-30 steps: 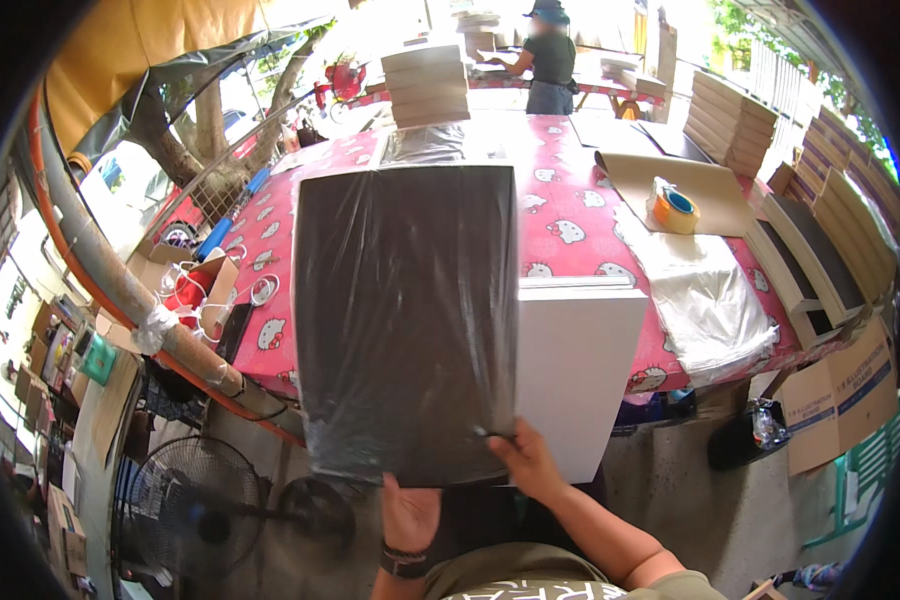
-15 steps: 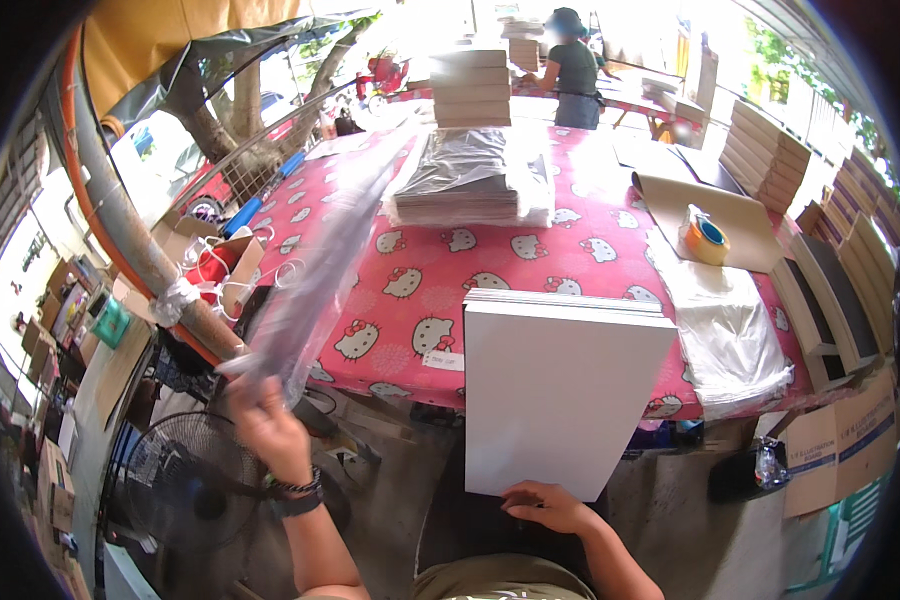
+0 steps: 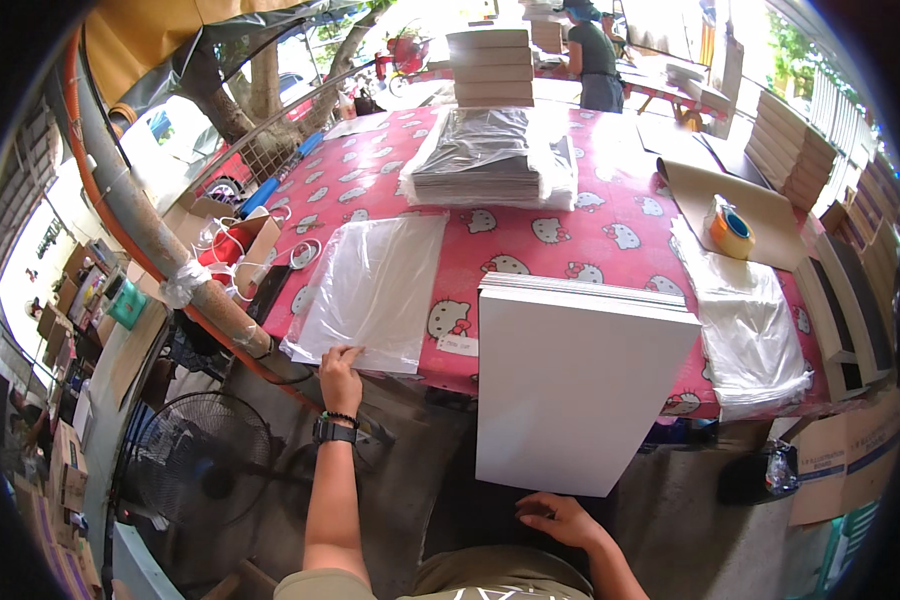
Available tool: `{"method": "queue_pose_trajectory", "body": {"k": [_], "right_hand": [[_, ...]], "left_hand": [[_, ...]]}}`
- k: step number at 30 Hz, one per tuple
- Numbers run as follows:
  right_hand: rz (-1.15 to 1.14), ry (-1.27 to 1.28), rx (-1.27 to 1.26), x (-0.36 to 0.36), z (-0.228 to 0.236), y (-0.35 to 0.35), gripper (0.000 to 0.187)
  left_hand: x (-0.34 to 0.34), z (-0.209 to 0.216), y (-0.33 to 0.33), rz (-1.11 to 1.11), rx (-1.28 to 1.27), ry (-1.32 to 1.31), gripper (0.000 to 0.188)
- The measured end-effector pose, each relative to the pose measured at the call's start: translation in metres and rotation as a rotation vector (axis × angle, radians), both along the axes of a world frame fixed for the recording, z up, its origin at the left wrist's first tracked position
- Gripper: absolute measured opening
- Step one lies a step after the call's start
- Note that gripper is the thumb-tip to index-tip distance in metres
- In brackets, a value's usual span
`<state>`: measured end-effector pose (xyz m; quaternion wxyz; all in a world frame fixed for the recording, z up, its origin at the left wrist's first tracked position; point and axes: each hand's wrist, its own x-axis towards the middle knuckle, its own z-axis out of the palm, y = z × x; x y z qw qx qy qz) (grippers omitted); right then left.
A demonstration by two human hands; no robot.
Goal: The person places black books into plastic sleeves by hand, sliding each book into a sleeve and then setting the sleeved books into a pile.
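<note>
My left hand [image 3: 341, 384] pinches the near edge of a white board in a clear plastic sleeve [image 3: 375, 290]. The sleeved board lies flat on the table's left part, close to its front edge. In front of me a thick stack of white boards [image 3: 580, 390] stands upright and tilted against the table edge, its bottom near my lap. Just below that bottom edge is my right hand [image 3: 562, 522], with fingers loosely curled and apart, holding nothing. Farther back on the table lies a pile of dark boards in clear plastic [image 3: 480, 165].
A pink patterned cloth covers the table [image 3: 525, 232]. Clear plastic sleeves [image 3: 755, 340], a tape roll [image 3: 732, 236] and brown paperboard [image 3: 710, 200] lie at right. Left are a slanting pole [image 3: 160, 255] and a fan [image 3: 202, 460]. A person [image 3: 598, 65] stands at the back.
My left hand has brought the sleeved board down from a raised, blurred swing to flat on the table. My right hand has come off the stack's bottom edge. The view has shifted slightly.
</note>
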<state>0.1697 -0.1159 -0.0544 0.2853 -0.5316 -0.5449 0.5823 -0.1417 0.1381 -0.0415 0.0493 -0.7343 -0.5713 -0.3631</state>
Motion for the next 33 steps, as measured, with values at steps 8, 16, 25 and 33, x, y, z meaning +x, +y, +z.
{"method": "queue_pose_trajectory", "body": {"k": [8, 16, 25, 33], "right_hand": [[0.016, -0.025, 0.136, -0.002, -0.006, 0.012, 0.026], [-0.313, -0.181, 0.423, 0.079, 0.006, 0.009, 0.015], [-1.331, -0.628, 0.717, 0.270, 0.043, 0.054, 0.017], [-1.146, -0.661, 0.348, 0.318, 0.030, 0.114, 0.038]], "left_hand": [[0.043, 0.003, -0.007, -0.158, -0.042, 0.027, 0.069], [0.068, -0.028, -0.005, -0.248, 0.146, -0.248, 0.012], [0.076, -0.033, -0.007, -0.148, 0.172, -0.230, 0.012], [0.073, -0.036, -0.002, -0.125, 0.077, -0.333, 0.009]]}}
